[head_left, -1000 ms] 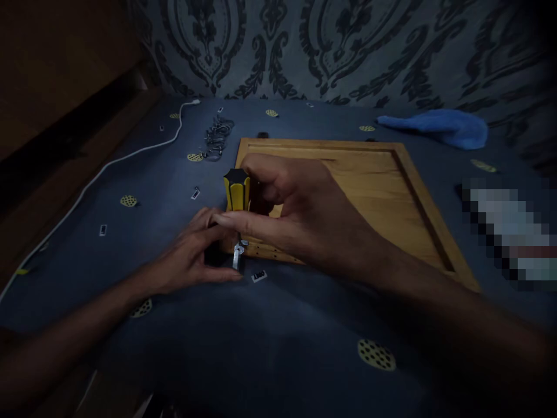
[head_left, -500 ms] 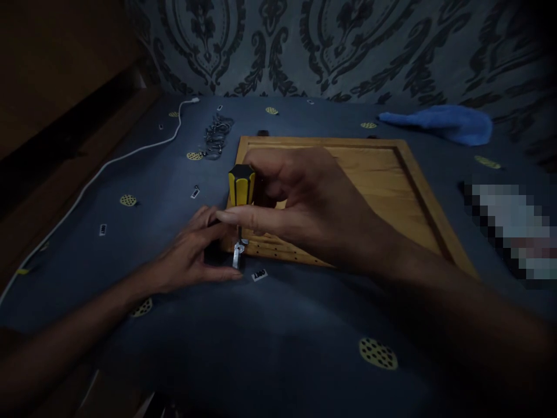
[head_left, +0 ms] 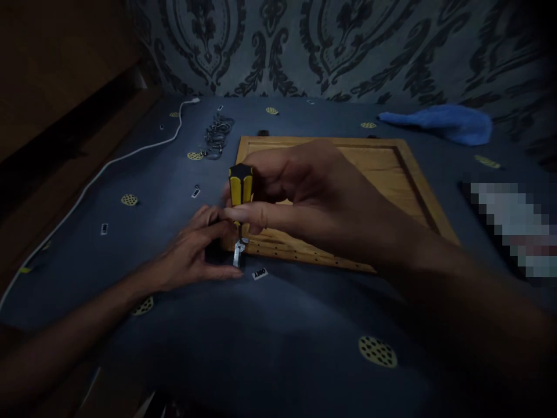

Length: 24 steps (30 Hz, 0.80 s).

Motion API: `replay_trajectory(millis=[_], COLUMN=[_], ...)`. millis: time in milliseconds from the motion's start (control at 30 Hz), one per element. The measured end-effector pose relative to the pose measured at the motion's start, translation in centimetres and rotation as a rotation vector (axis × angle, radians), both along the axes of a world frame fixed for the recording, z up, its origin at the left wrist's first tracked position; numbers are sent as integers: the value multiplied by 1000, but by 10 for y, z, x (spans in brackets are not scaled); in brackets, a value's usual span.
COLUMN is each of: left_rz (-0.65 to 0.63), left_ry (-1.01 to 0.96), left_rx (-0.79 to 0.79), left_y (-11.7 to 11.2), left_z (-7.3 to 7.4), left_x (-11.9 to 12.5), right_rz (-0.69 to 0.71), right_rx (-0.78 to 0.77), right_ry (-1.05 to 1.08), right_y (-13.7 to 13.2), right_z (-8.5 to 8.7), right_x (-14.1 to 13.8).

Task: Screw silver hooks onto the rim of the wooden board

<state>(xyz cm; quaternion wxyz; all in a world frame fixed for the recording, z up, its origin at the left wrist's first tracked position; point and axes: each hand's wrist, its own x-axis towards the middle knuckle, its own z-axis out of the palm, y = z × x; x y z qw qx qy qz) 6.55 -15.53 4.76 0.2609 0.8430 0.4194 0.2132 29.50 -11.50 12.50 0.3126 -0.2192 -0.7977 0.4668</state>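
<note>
My right hand (head_left: 300,191) is closed around the handle of a yellow and black screwdriver (head_left: 241,188). The screwdriver stands upright, and its dark shaft runs down to a small metal hinge (head_left: 237,253) at the near left corner of a framed wooden panel (head_left: 300,253). My left hand (head_left: 195,249) steadies the hinge: the thumb presses by its outer end, and the other fingers curl at the panel's corner, partly hidden behind the right hand. A row of small dark holes runs along the panel's near edge. The screw under the tip is too small to make out.
Beyond the left hand lies a heap of small metal hardware (head_left: 217,136). A white cable (head_left: 130,152) snakes down the left side. At the back right rests a blue cloth (head_left: 456,125), with a blurred-out flat object (head_left: 513,226) nearer. Patterned blue sheeting (head_left: 282,325) covers the surface.
My right hand has turned a little about the screwdriver, and its yellow handle shows a different face. The thumb has shifted slightly right. My left hand and the panel stay in place.
</note>
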Motion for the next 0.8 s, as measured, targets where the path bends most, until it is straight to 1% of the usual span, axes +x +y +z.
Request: replay_trajectory(millis=[100, 167, 267, 467, 533, 633, 667, 733, 800], left_rz=[-19, -38, -28, -4, 2, -2, -2, -6, -13], left_ry=[-8, -25, -16, -14, -9, -8, -11, -17, -22], left_rx=[20, 35, 25, 9, -6, -13, -12, -5, 10], left_y=[0, 1, 1, 0, 0, 1, 1, 1, 1], left_z=[-1, -1, 0, 2, 2, 1, 1, 0, 0], left_x=[-1, -1, -1, 2, 1, 0, -1, -1, -1], right_rz=[-127, -156, -122, 54, 28, -83, -101, -87, -34], right_rx=[69, 63, 45, -11, -1, 39, 42, 34, 32], right_ry=[5, -4, -24, -29, -24, -33, -43, -52, -48], right_y=[-2, -2, -1, 1, 0, -2, -2, 0, 2], right_z=[-4, -5, -2, 4, 4, 3, 2, 2, 4], right_x=[-5, -6, -5, 2, 1, -2, -2, -1, 2])
